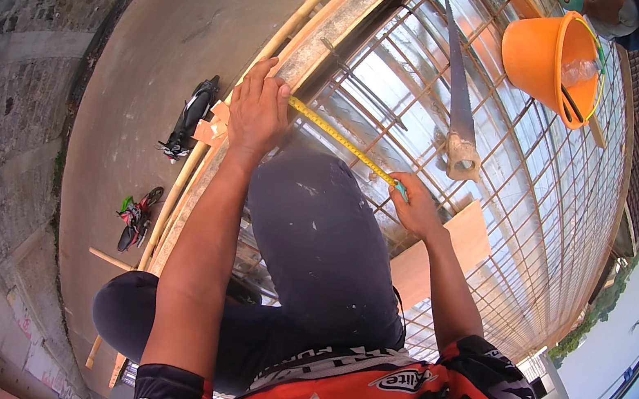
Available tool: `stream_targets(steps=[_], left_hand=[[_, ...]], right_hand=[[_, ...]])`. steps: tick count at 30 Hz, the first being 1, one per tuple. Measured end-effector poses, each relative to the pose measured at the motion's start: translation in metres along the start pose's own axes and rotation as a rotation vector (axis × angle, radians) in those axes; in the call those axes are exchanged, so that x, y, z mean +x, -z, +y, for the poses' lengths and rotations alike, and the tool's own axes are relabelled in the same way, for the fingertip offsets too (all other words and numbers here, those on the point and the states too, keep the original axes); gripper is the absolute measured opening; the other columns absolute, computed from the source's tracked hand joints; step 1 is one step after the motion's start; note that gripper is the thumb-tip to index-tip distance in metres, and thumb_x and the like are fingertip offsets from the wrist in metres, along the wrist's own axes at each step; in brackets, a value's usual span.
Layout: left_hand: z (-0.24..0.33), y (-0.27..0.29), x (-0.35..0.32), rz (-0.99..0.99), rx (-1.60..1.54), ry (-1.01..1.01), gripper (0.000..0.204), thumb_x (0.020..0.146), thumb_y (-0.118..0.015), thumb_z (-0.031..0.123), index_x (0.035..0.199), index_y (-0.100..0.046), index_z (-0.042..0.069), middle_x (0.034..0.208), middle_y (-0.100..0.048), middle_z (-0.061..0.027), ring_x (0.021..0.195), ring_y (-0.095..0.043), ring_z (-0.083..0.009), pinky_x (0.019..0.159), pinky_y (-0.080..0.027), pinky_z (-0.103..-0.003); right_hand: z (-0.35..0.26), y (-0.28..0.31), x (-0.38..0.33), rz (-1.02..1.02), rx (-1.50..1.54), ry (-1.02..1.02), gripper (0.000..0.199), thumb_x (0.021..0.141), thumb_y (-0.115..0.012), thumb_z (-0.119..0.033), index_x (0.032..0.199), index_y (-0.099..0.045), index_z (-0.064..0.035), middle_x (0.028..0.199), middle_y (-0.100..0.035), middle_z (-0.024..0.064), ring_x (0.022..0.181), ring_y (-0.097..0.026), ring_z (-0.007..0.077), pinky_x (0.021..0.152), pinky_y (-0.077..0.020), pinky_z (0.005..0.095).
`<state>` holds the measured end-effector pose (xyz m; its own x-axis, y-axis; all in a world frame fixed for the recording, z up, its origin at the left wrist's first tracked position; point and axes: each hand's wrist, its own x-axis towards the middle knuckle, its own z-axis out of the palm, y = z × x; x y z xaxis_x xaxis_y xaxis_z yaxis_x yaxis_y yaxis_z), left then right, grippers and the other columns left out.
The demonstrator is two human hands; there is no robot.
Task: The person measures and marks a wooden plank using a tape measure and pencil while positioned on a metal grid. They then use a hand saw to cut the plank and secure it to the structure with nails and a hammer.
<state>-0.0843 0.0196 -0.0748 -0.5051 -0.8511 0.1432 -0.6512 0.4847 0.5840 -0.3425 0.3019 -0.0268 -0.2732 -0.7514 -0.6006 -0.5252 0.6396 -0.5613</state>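
Note:
A yellow tape measure blade (337,136) is stretched between my hands over the steel mesh. My left hand (258,112) is closed on the blade's left end at the wooden formwork edge (308,57); its fingertips are partly hidden. My right hand (416,206) grips the other end, where a small teal part shows between the fingers; the palm hides the rest. My bent knee (310,206) is just below the blade. Beyond my right hand a handsaw (457,96) lies on the mesh, its pale handle toward me.
Steel mesh (537,182) over shiny sheeting spreads rightward. An orange bucket (535,54) lies tipped at the upper right, near another person's hand (604,9). A board (448,248) lies by my right forearm. Left, past bamboo poles (306,12), motorbikes (193,115) stand on lower ground.

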Motion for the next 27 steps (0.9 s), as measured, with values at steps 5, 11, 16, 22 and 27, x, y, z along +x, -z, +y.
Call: stream_targets(steps=[5, 11, 16, 22, 27], left_hand=[[-0.003, -0.001, 0.001, -0.103, -0.042, 0.105, 0.025, 0.113, -0.056, 0.028, 0.120, -0.064, 0.005, 0.151, -0.063, -0.0202, 0.113, -0.073, -0.0398, 0.093, -0.056, -0.050], [0.023, 0.007, 0.012, -0.224, 0.169, 0.189, 0.071, 0.106, -0.066, 0.049, 0.163, -0.045, 0.012, 0.150, -0.064, -0.0184, 0.117, -0.074, -0.0418, 0.096, -0.061, -0.052], [0.028, 0.004, 0.017, -0.352, 0.259, 0.280, 0.086, 0.099, -0.071, 0.050, 0.170, -0.036, 0.014, 0.137, -0.068, -0.0180, 0.111, -0.075, -0.0411, 0.091, -0.062, -0.052], [0.028, 0.002, 0.015, -0.329, 0.292, 0.303, 0.076, 0.101, -0.071, 0.045, 0.165, -0.043, 0.015, 0.133, -0.071, -0.0177, 0.108, -0.076, -0.0426, 0.088, -0.062, -0.053], [0.021, 0.000, 0.013, -0.302, 0.227, 0.286, 0.074, 0.101, -0.070, 0.044, 0.164, -0.043, 0.016, 0.136, -0.070, -0.0175, 0.111, -0.075, -0.0421, 0.090, -0.061, -0.054]], right_hand=[[0.026, 0.024, -0.038, -0.041, -0.072, -0.141, 0.029, 0.111, -0.062, -0.030, 0.122, -0.074, -0.0056, 0.106, -0.067, 0.0170, 0.106, -0.066, 0.0381, 0.093, -0.0511, 0.0473], [0.061, 0.049, -0.034, 0.204, -0.024, -0.213, 0.030, 0.112, -0.062, -0.030, 0.121, -0.075, -0.0046, 0.102, -0.065, 0.0167, 0.096, -0.066, 0.0364, 0.088, -0.0523, 0.0462], [0.089, 0.052, -0.013, 0.361, -0.135, -0.191, 0.030, 0.111, -0.062, -0.031, 0.123, -0.074, -0.0064, 0.109, -0.068, 0.0186, 0.105, -0.069, 0.0394, 0.093, -0.0542, 0.0491], [0.054, 0.049, 0.037, 0.367, -0.192, -0.192, 0.029, 0.111, -0.061, -0.031, 0.121, -0.074, -0.0068, 0.115, -0.070, 0.0234, 0.112, -0.068, 0.0450, 0.097, -0.0546, 0.0530], [0.065, 0.046, 0.048, 0.444, -0.177, -0.081, 0.027, 0.110, -0.062, -0.029, 0.119, -0.076, -0.0062, 0.113, -0.069, 0.0249, 0.107, -0.069, 0.0463, 0.095, -0.0543, 0.0533]])
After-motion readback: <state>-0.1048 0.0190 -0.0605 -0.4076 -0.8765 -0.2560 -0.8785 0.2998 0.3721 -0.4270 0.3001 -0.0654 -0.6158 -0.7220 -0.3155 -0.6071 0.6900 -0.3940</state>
